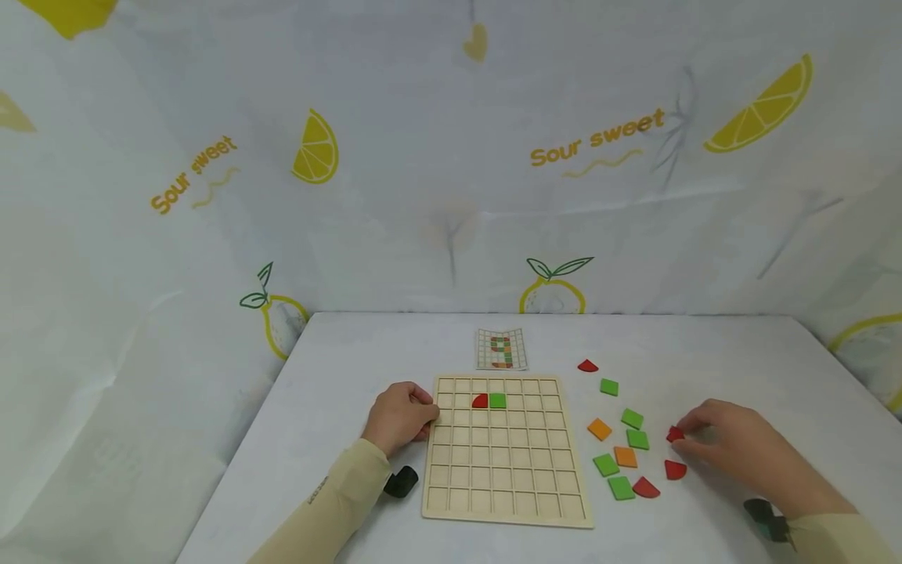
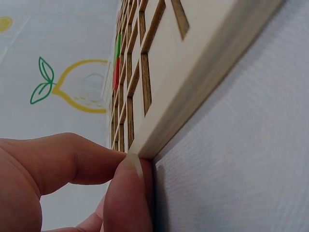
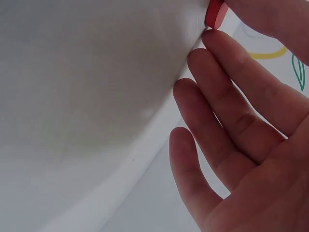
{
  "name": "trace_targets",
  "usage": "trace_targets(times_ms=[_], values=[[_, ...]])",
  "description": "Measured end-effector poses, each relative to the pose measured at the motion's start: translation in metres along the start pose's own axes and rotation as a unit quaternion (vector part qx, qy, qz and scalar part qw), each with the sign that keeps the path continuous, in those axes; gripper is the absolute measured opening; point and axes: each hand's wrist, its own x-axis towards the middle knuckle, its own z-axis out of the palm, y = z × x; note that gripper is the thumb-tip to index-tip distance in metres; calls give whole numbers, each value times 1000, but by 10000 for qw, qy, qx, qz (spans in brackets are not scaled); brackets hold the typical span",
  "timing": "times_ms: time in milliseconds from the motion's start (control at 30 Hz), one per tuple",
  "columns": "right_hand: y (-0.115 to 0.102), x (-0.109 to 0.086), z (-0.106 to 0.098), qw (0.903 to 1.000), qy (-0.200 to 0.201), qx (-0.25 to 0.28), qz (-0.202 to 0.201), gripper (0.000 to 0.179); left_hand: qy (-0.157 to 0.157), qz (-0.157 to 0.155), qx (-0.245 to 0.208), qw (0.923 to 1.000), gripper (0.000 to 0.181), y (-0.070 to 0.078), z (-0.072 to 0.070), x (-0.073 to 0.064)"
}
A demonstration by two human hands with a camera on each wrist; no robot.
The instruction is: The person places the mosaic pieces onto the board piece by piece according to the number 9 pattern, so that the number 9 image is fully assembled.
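Note:
My left hand (image 1: pixel 399 417) pinches the left edge of a wooden grid board (image 1: pixel 510 479) between thumb and fingertips; the left wrist view shows the thumb at the rim. On the board's second row, a red quarter-round tile (image 1: pixel 480 401) lies beside a green square tile (image 1: pixel 497 401). At the right, my right hand (image 1: pixel 736 450) pinches a small red tile (image 1: pixel 675 434) between thumb and index finger. In the right wrist view that red tile (image 3: pixel 215 14) shows at the top, partly cut off, and the other fingers are extended.
Behind the board lies a pattern card (image 1: pixel 501 349). Right of the board are scattered green squares (image 1: pixel 621 488), orange squares (image 1: pixel 625 457) and red quarter-rounds (image 1: pixel 646 488). A lemon-print cloth (image 1: pixel 423 235) hangs behind the white table (image 1: pixel 352 352).

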Motion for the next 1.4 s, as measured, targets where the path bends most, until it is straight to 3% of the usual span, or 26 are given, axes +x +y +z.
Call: trace_targets(times_ms=[600,967,1400], values=[[-25,20,0,9999,-90,-5,123,34,-23,50,22,10000,12,-1,-1,1],[-55,29,-7,9993,128,94,-335,31,21,29,41,10000,12,-1,-2,1],[-116,43,6,9933,199,291,-1097,20,45,49,31,10000,12,0,-1,0]])
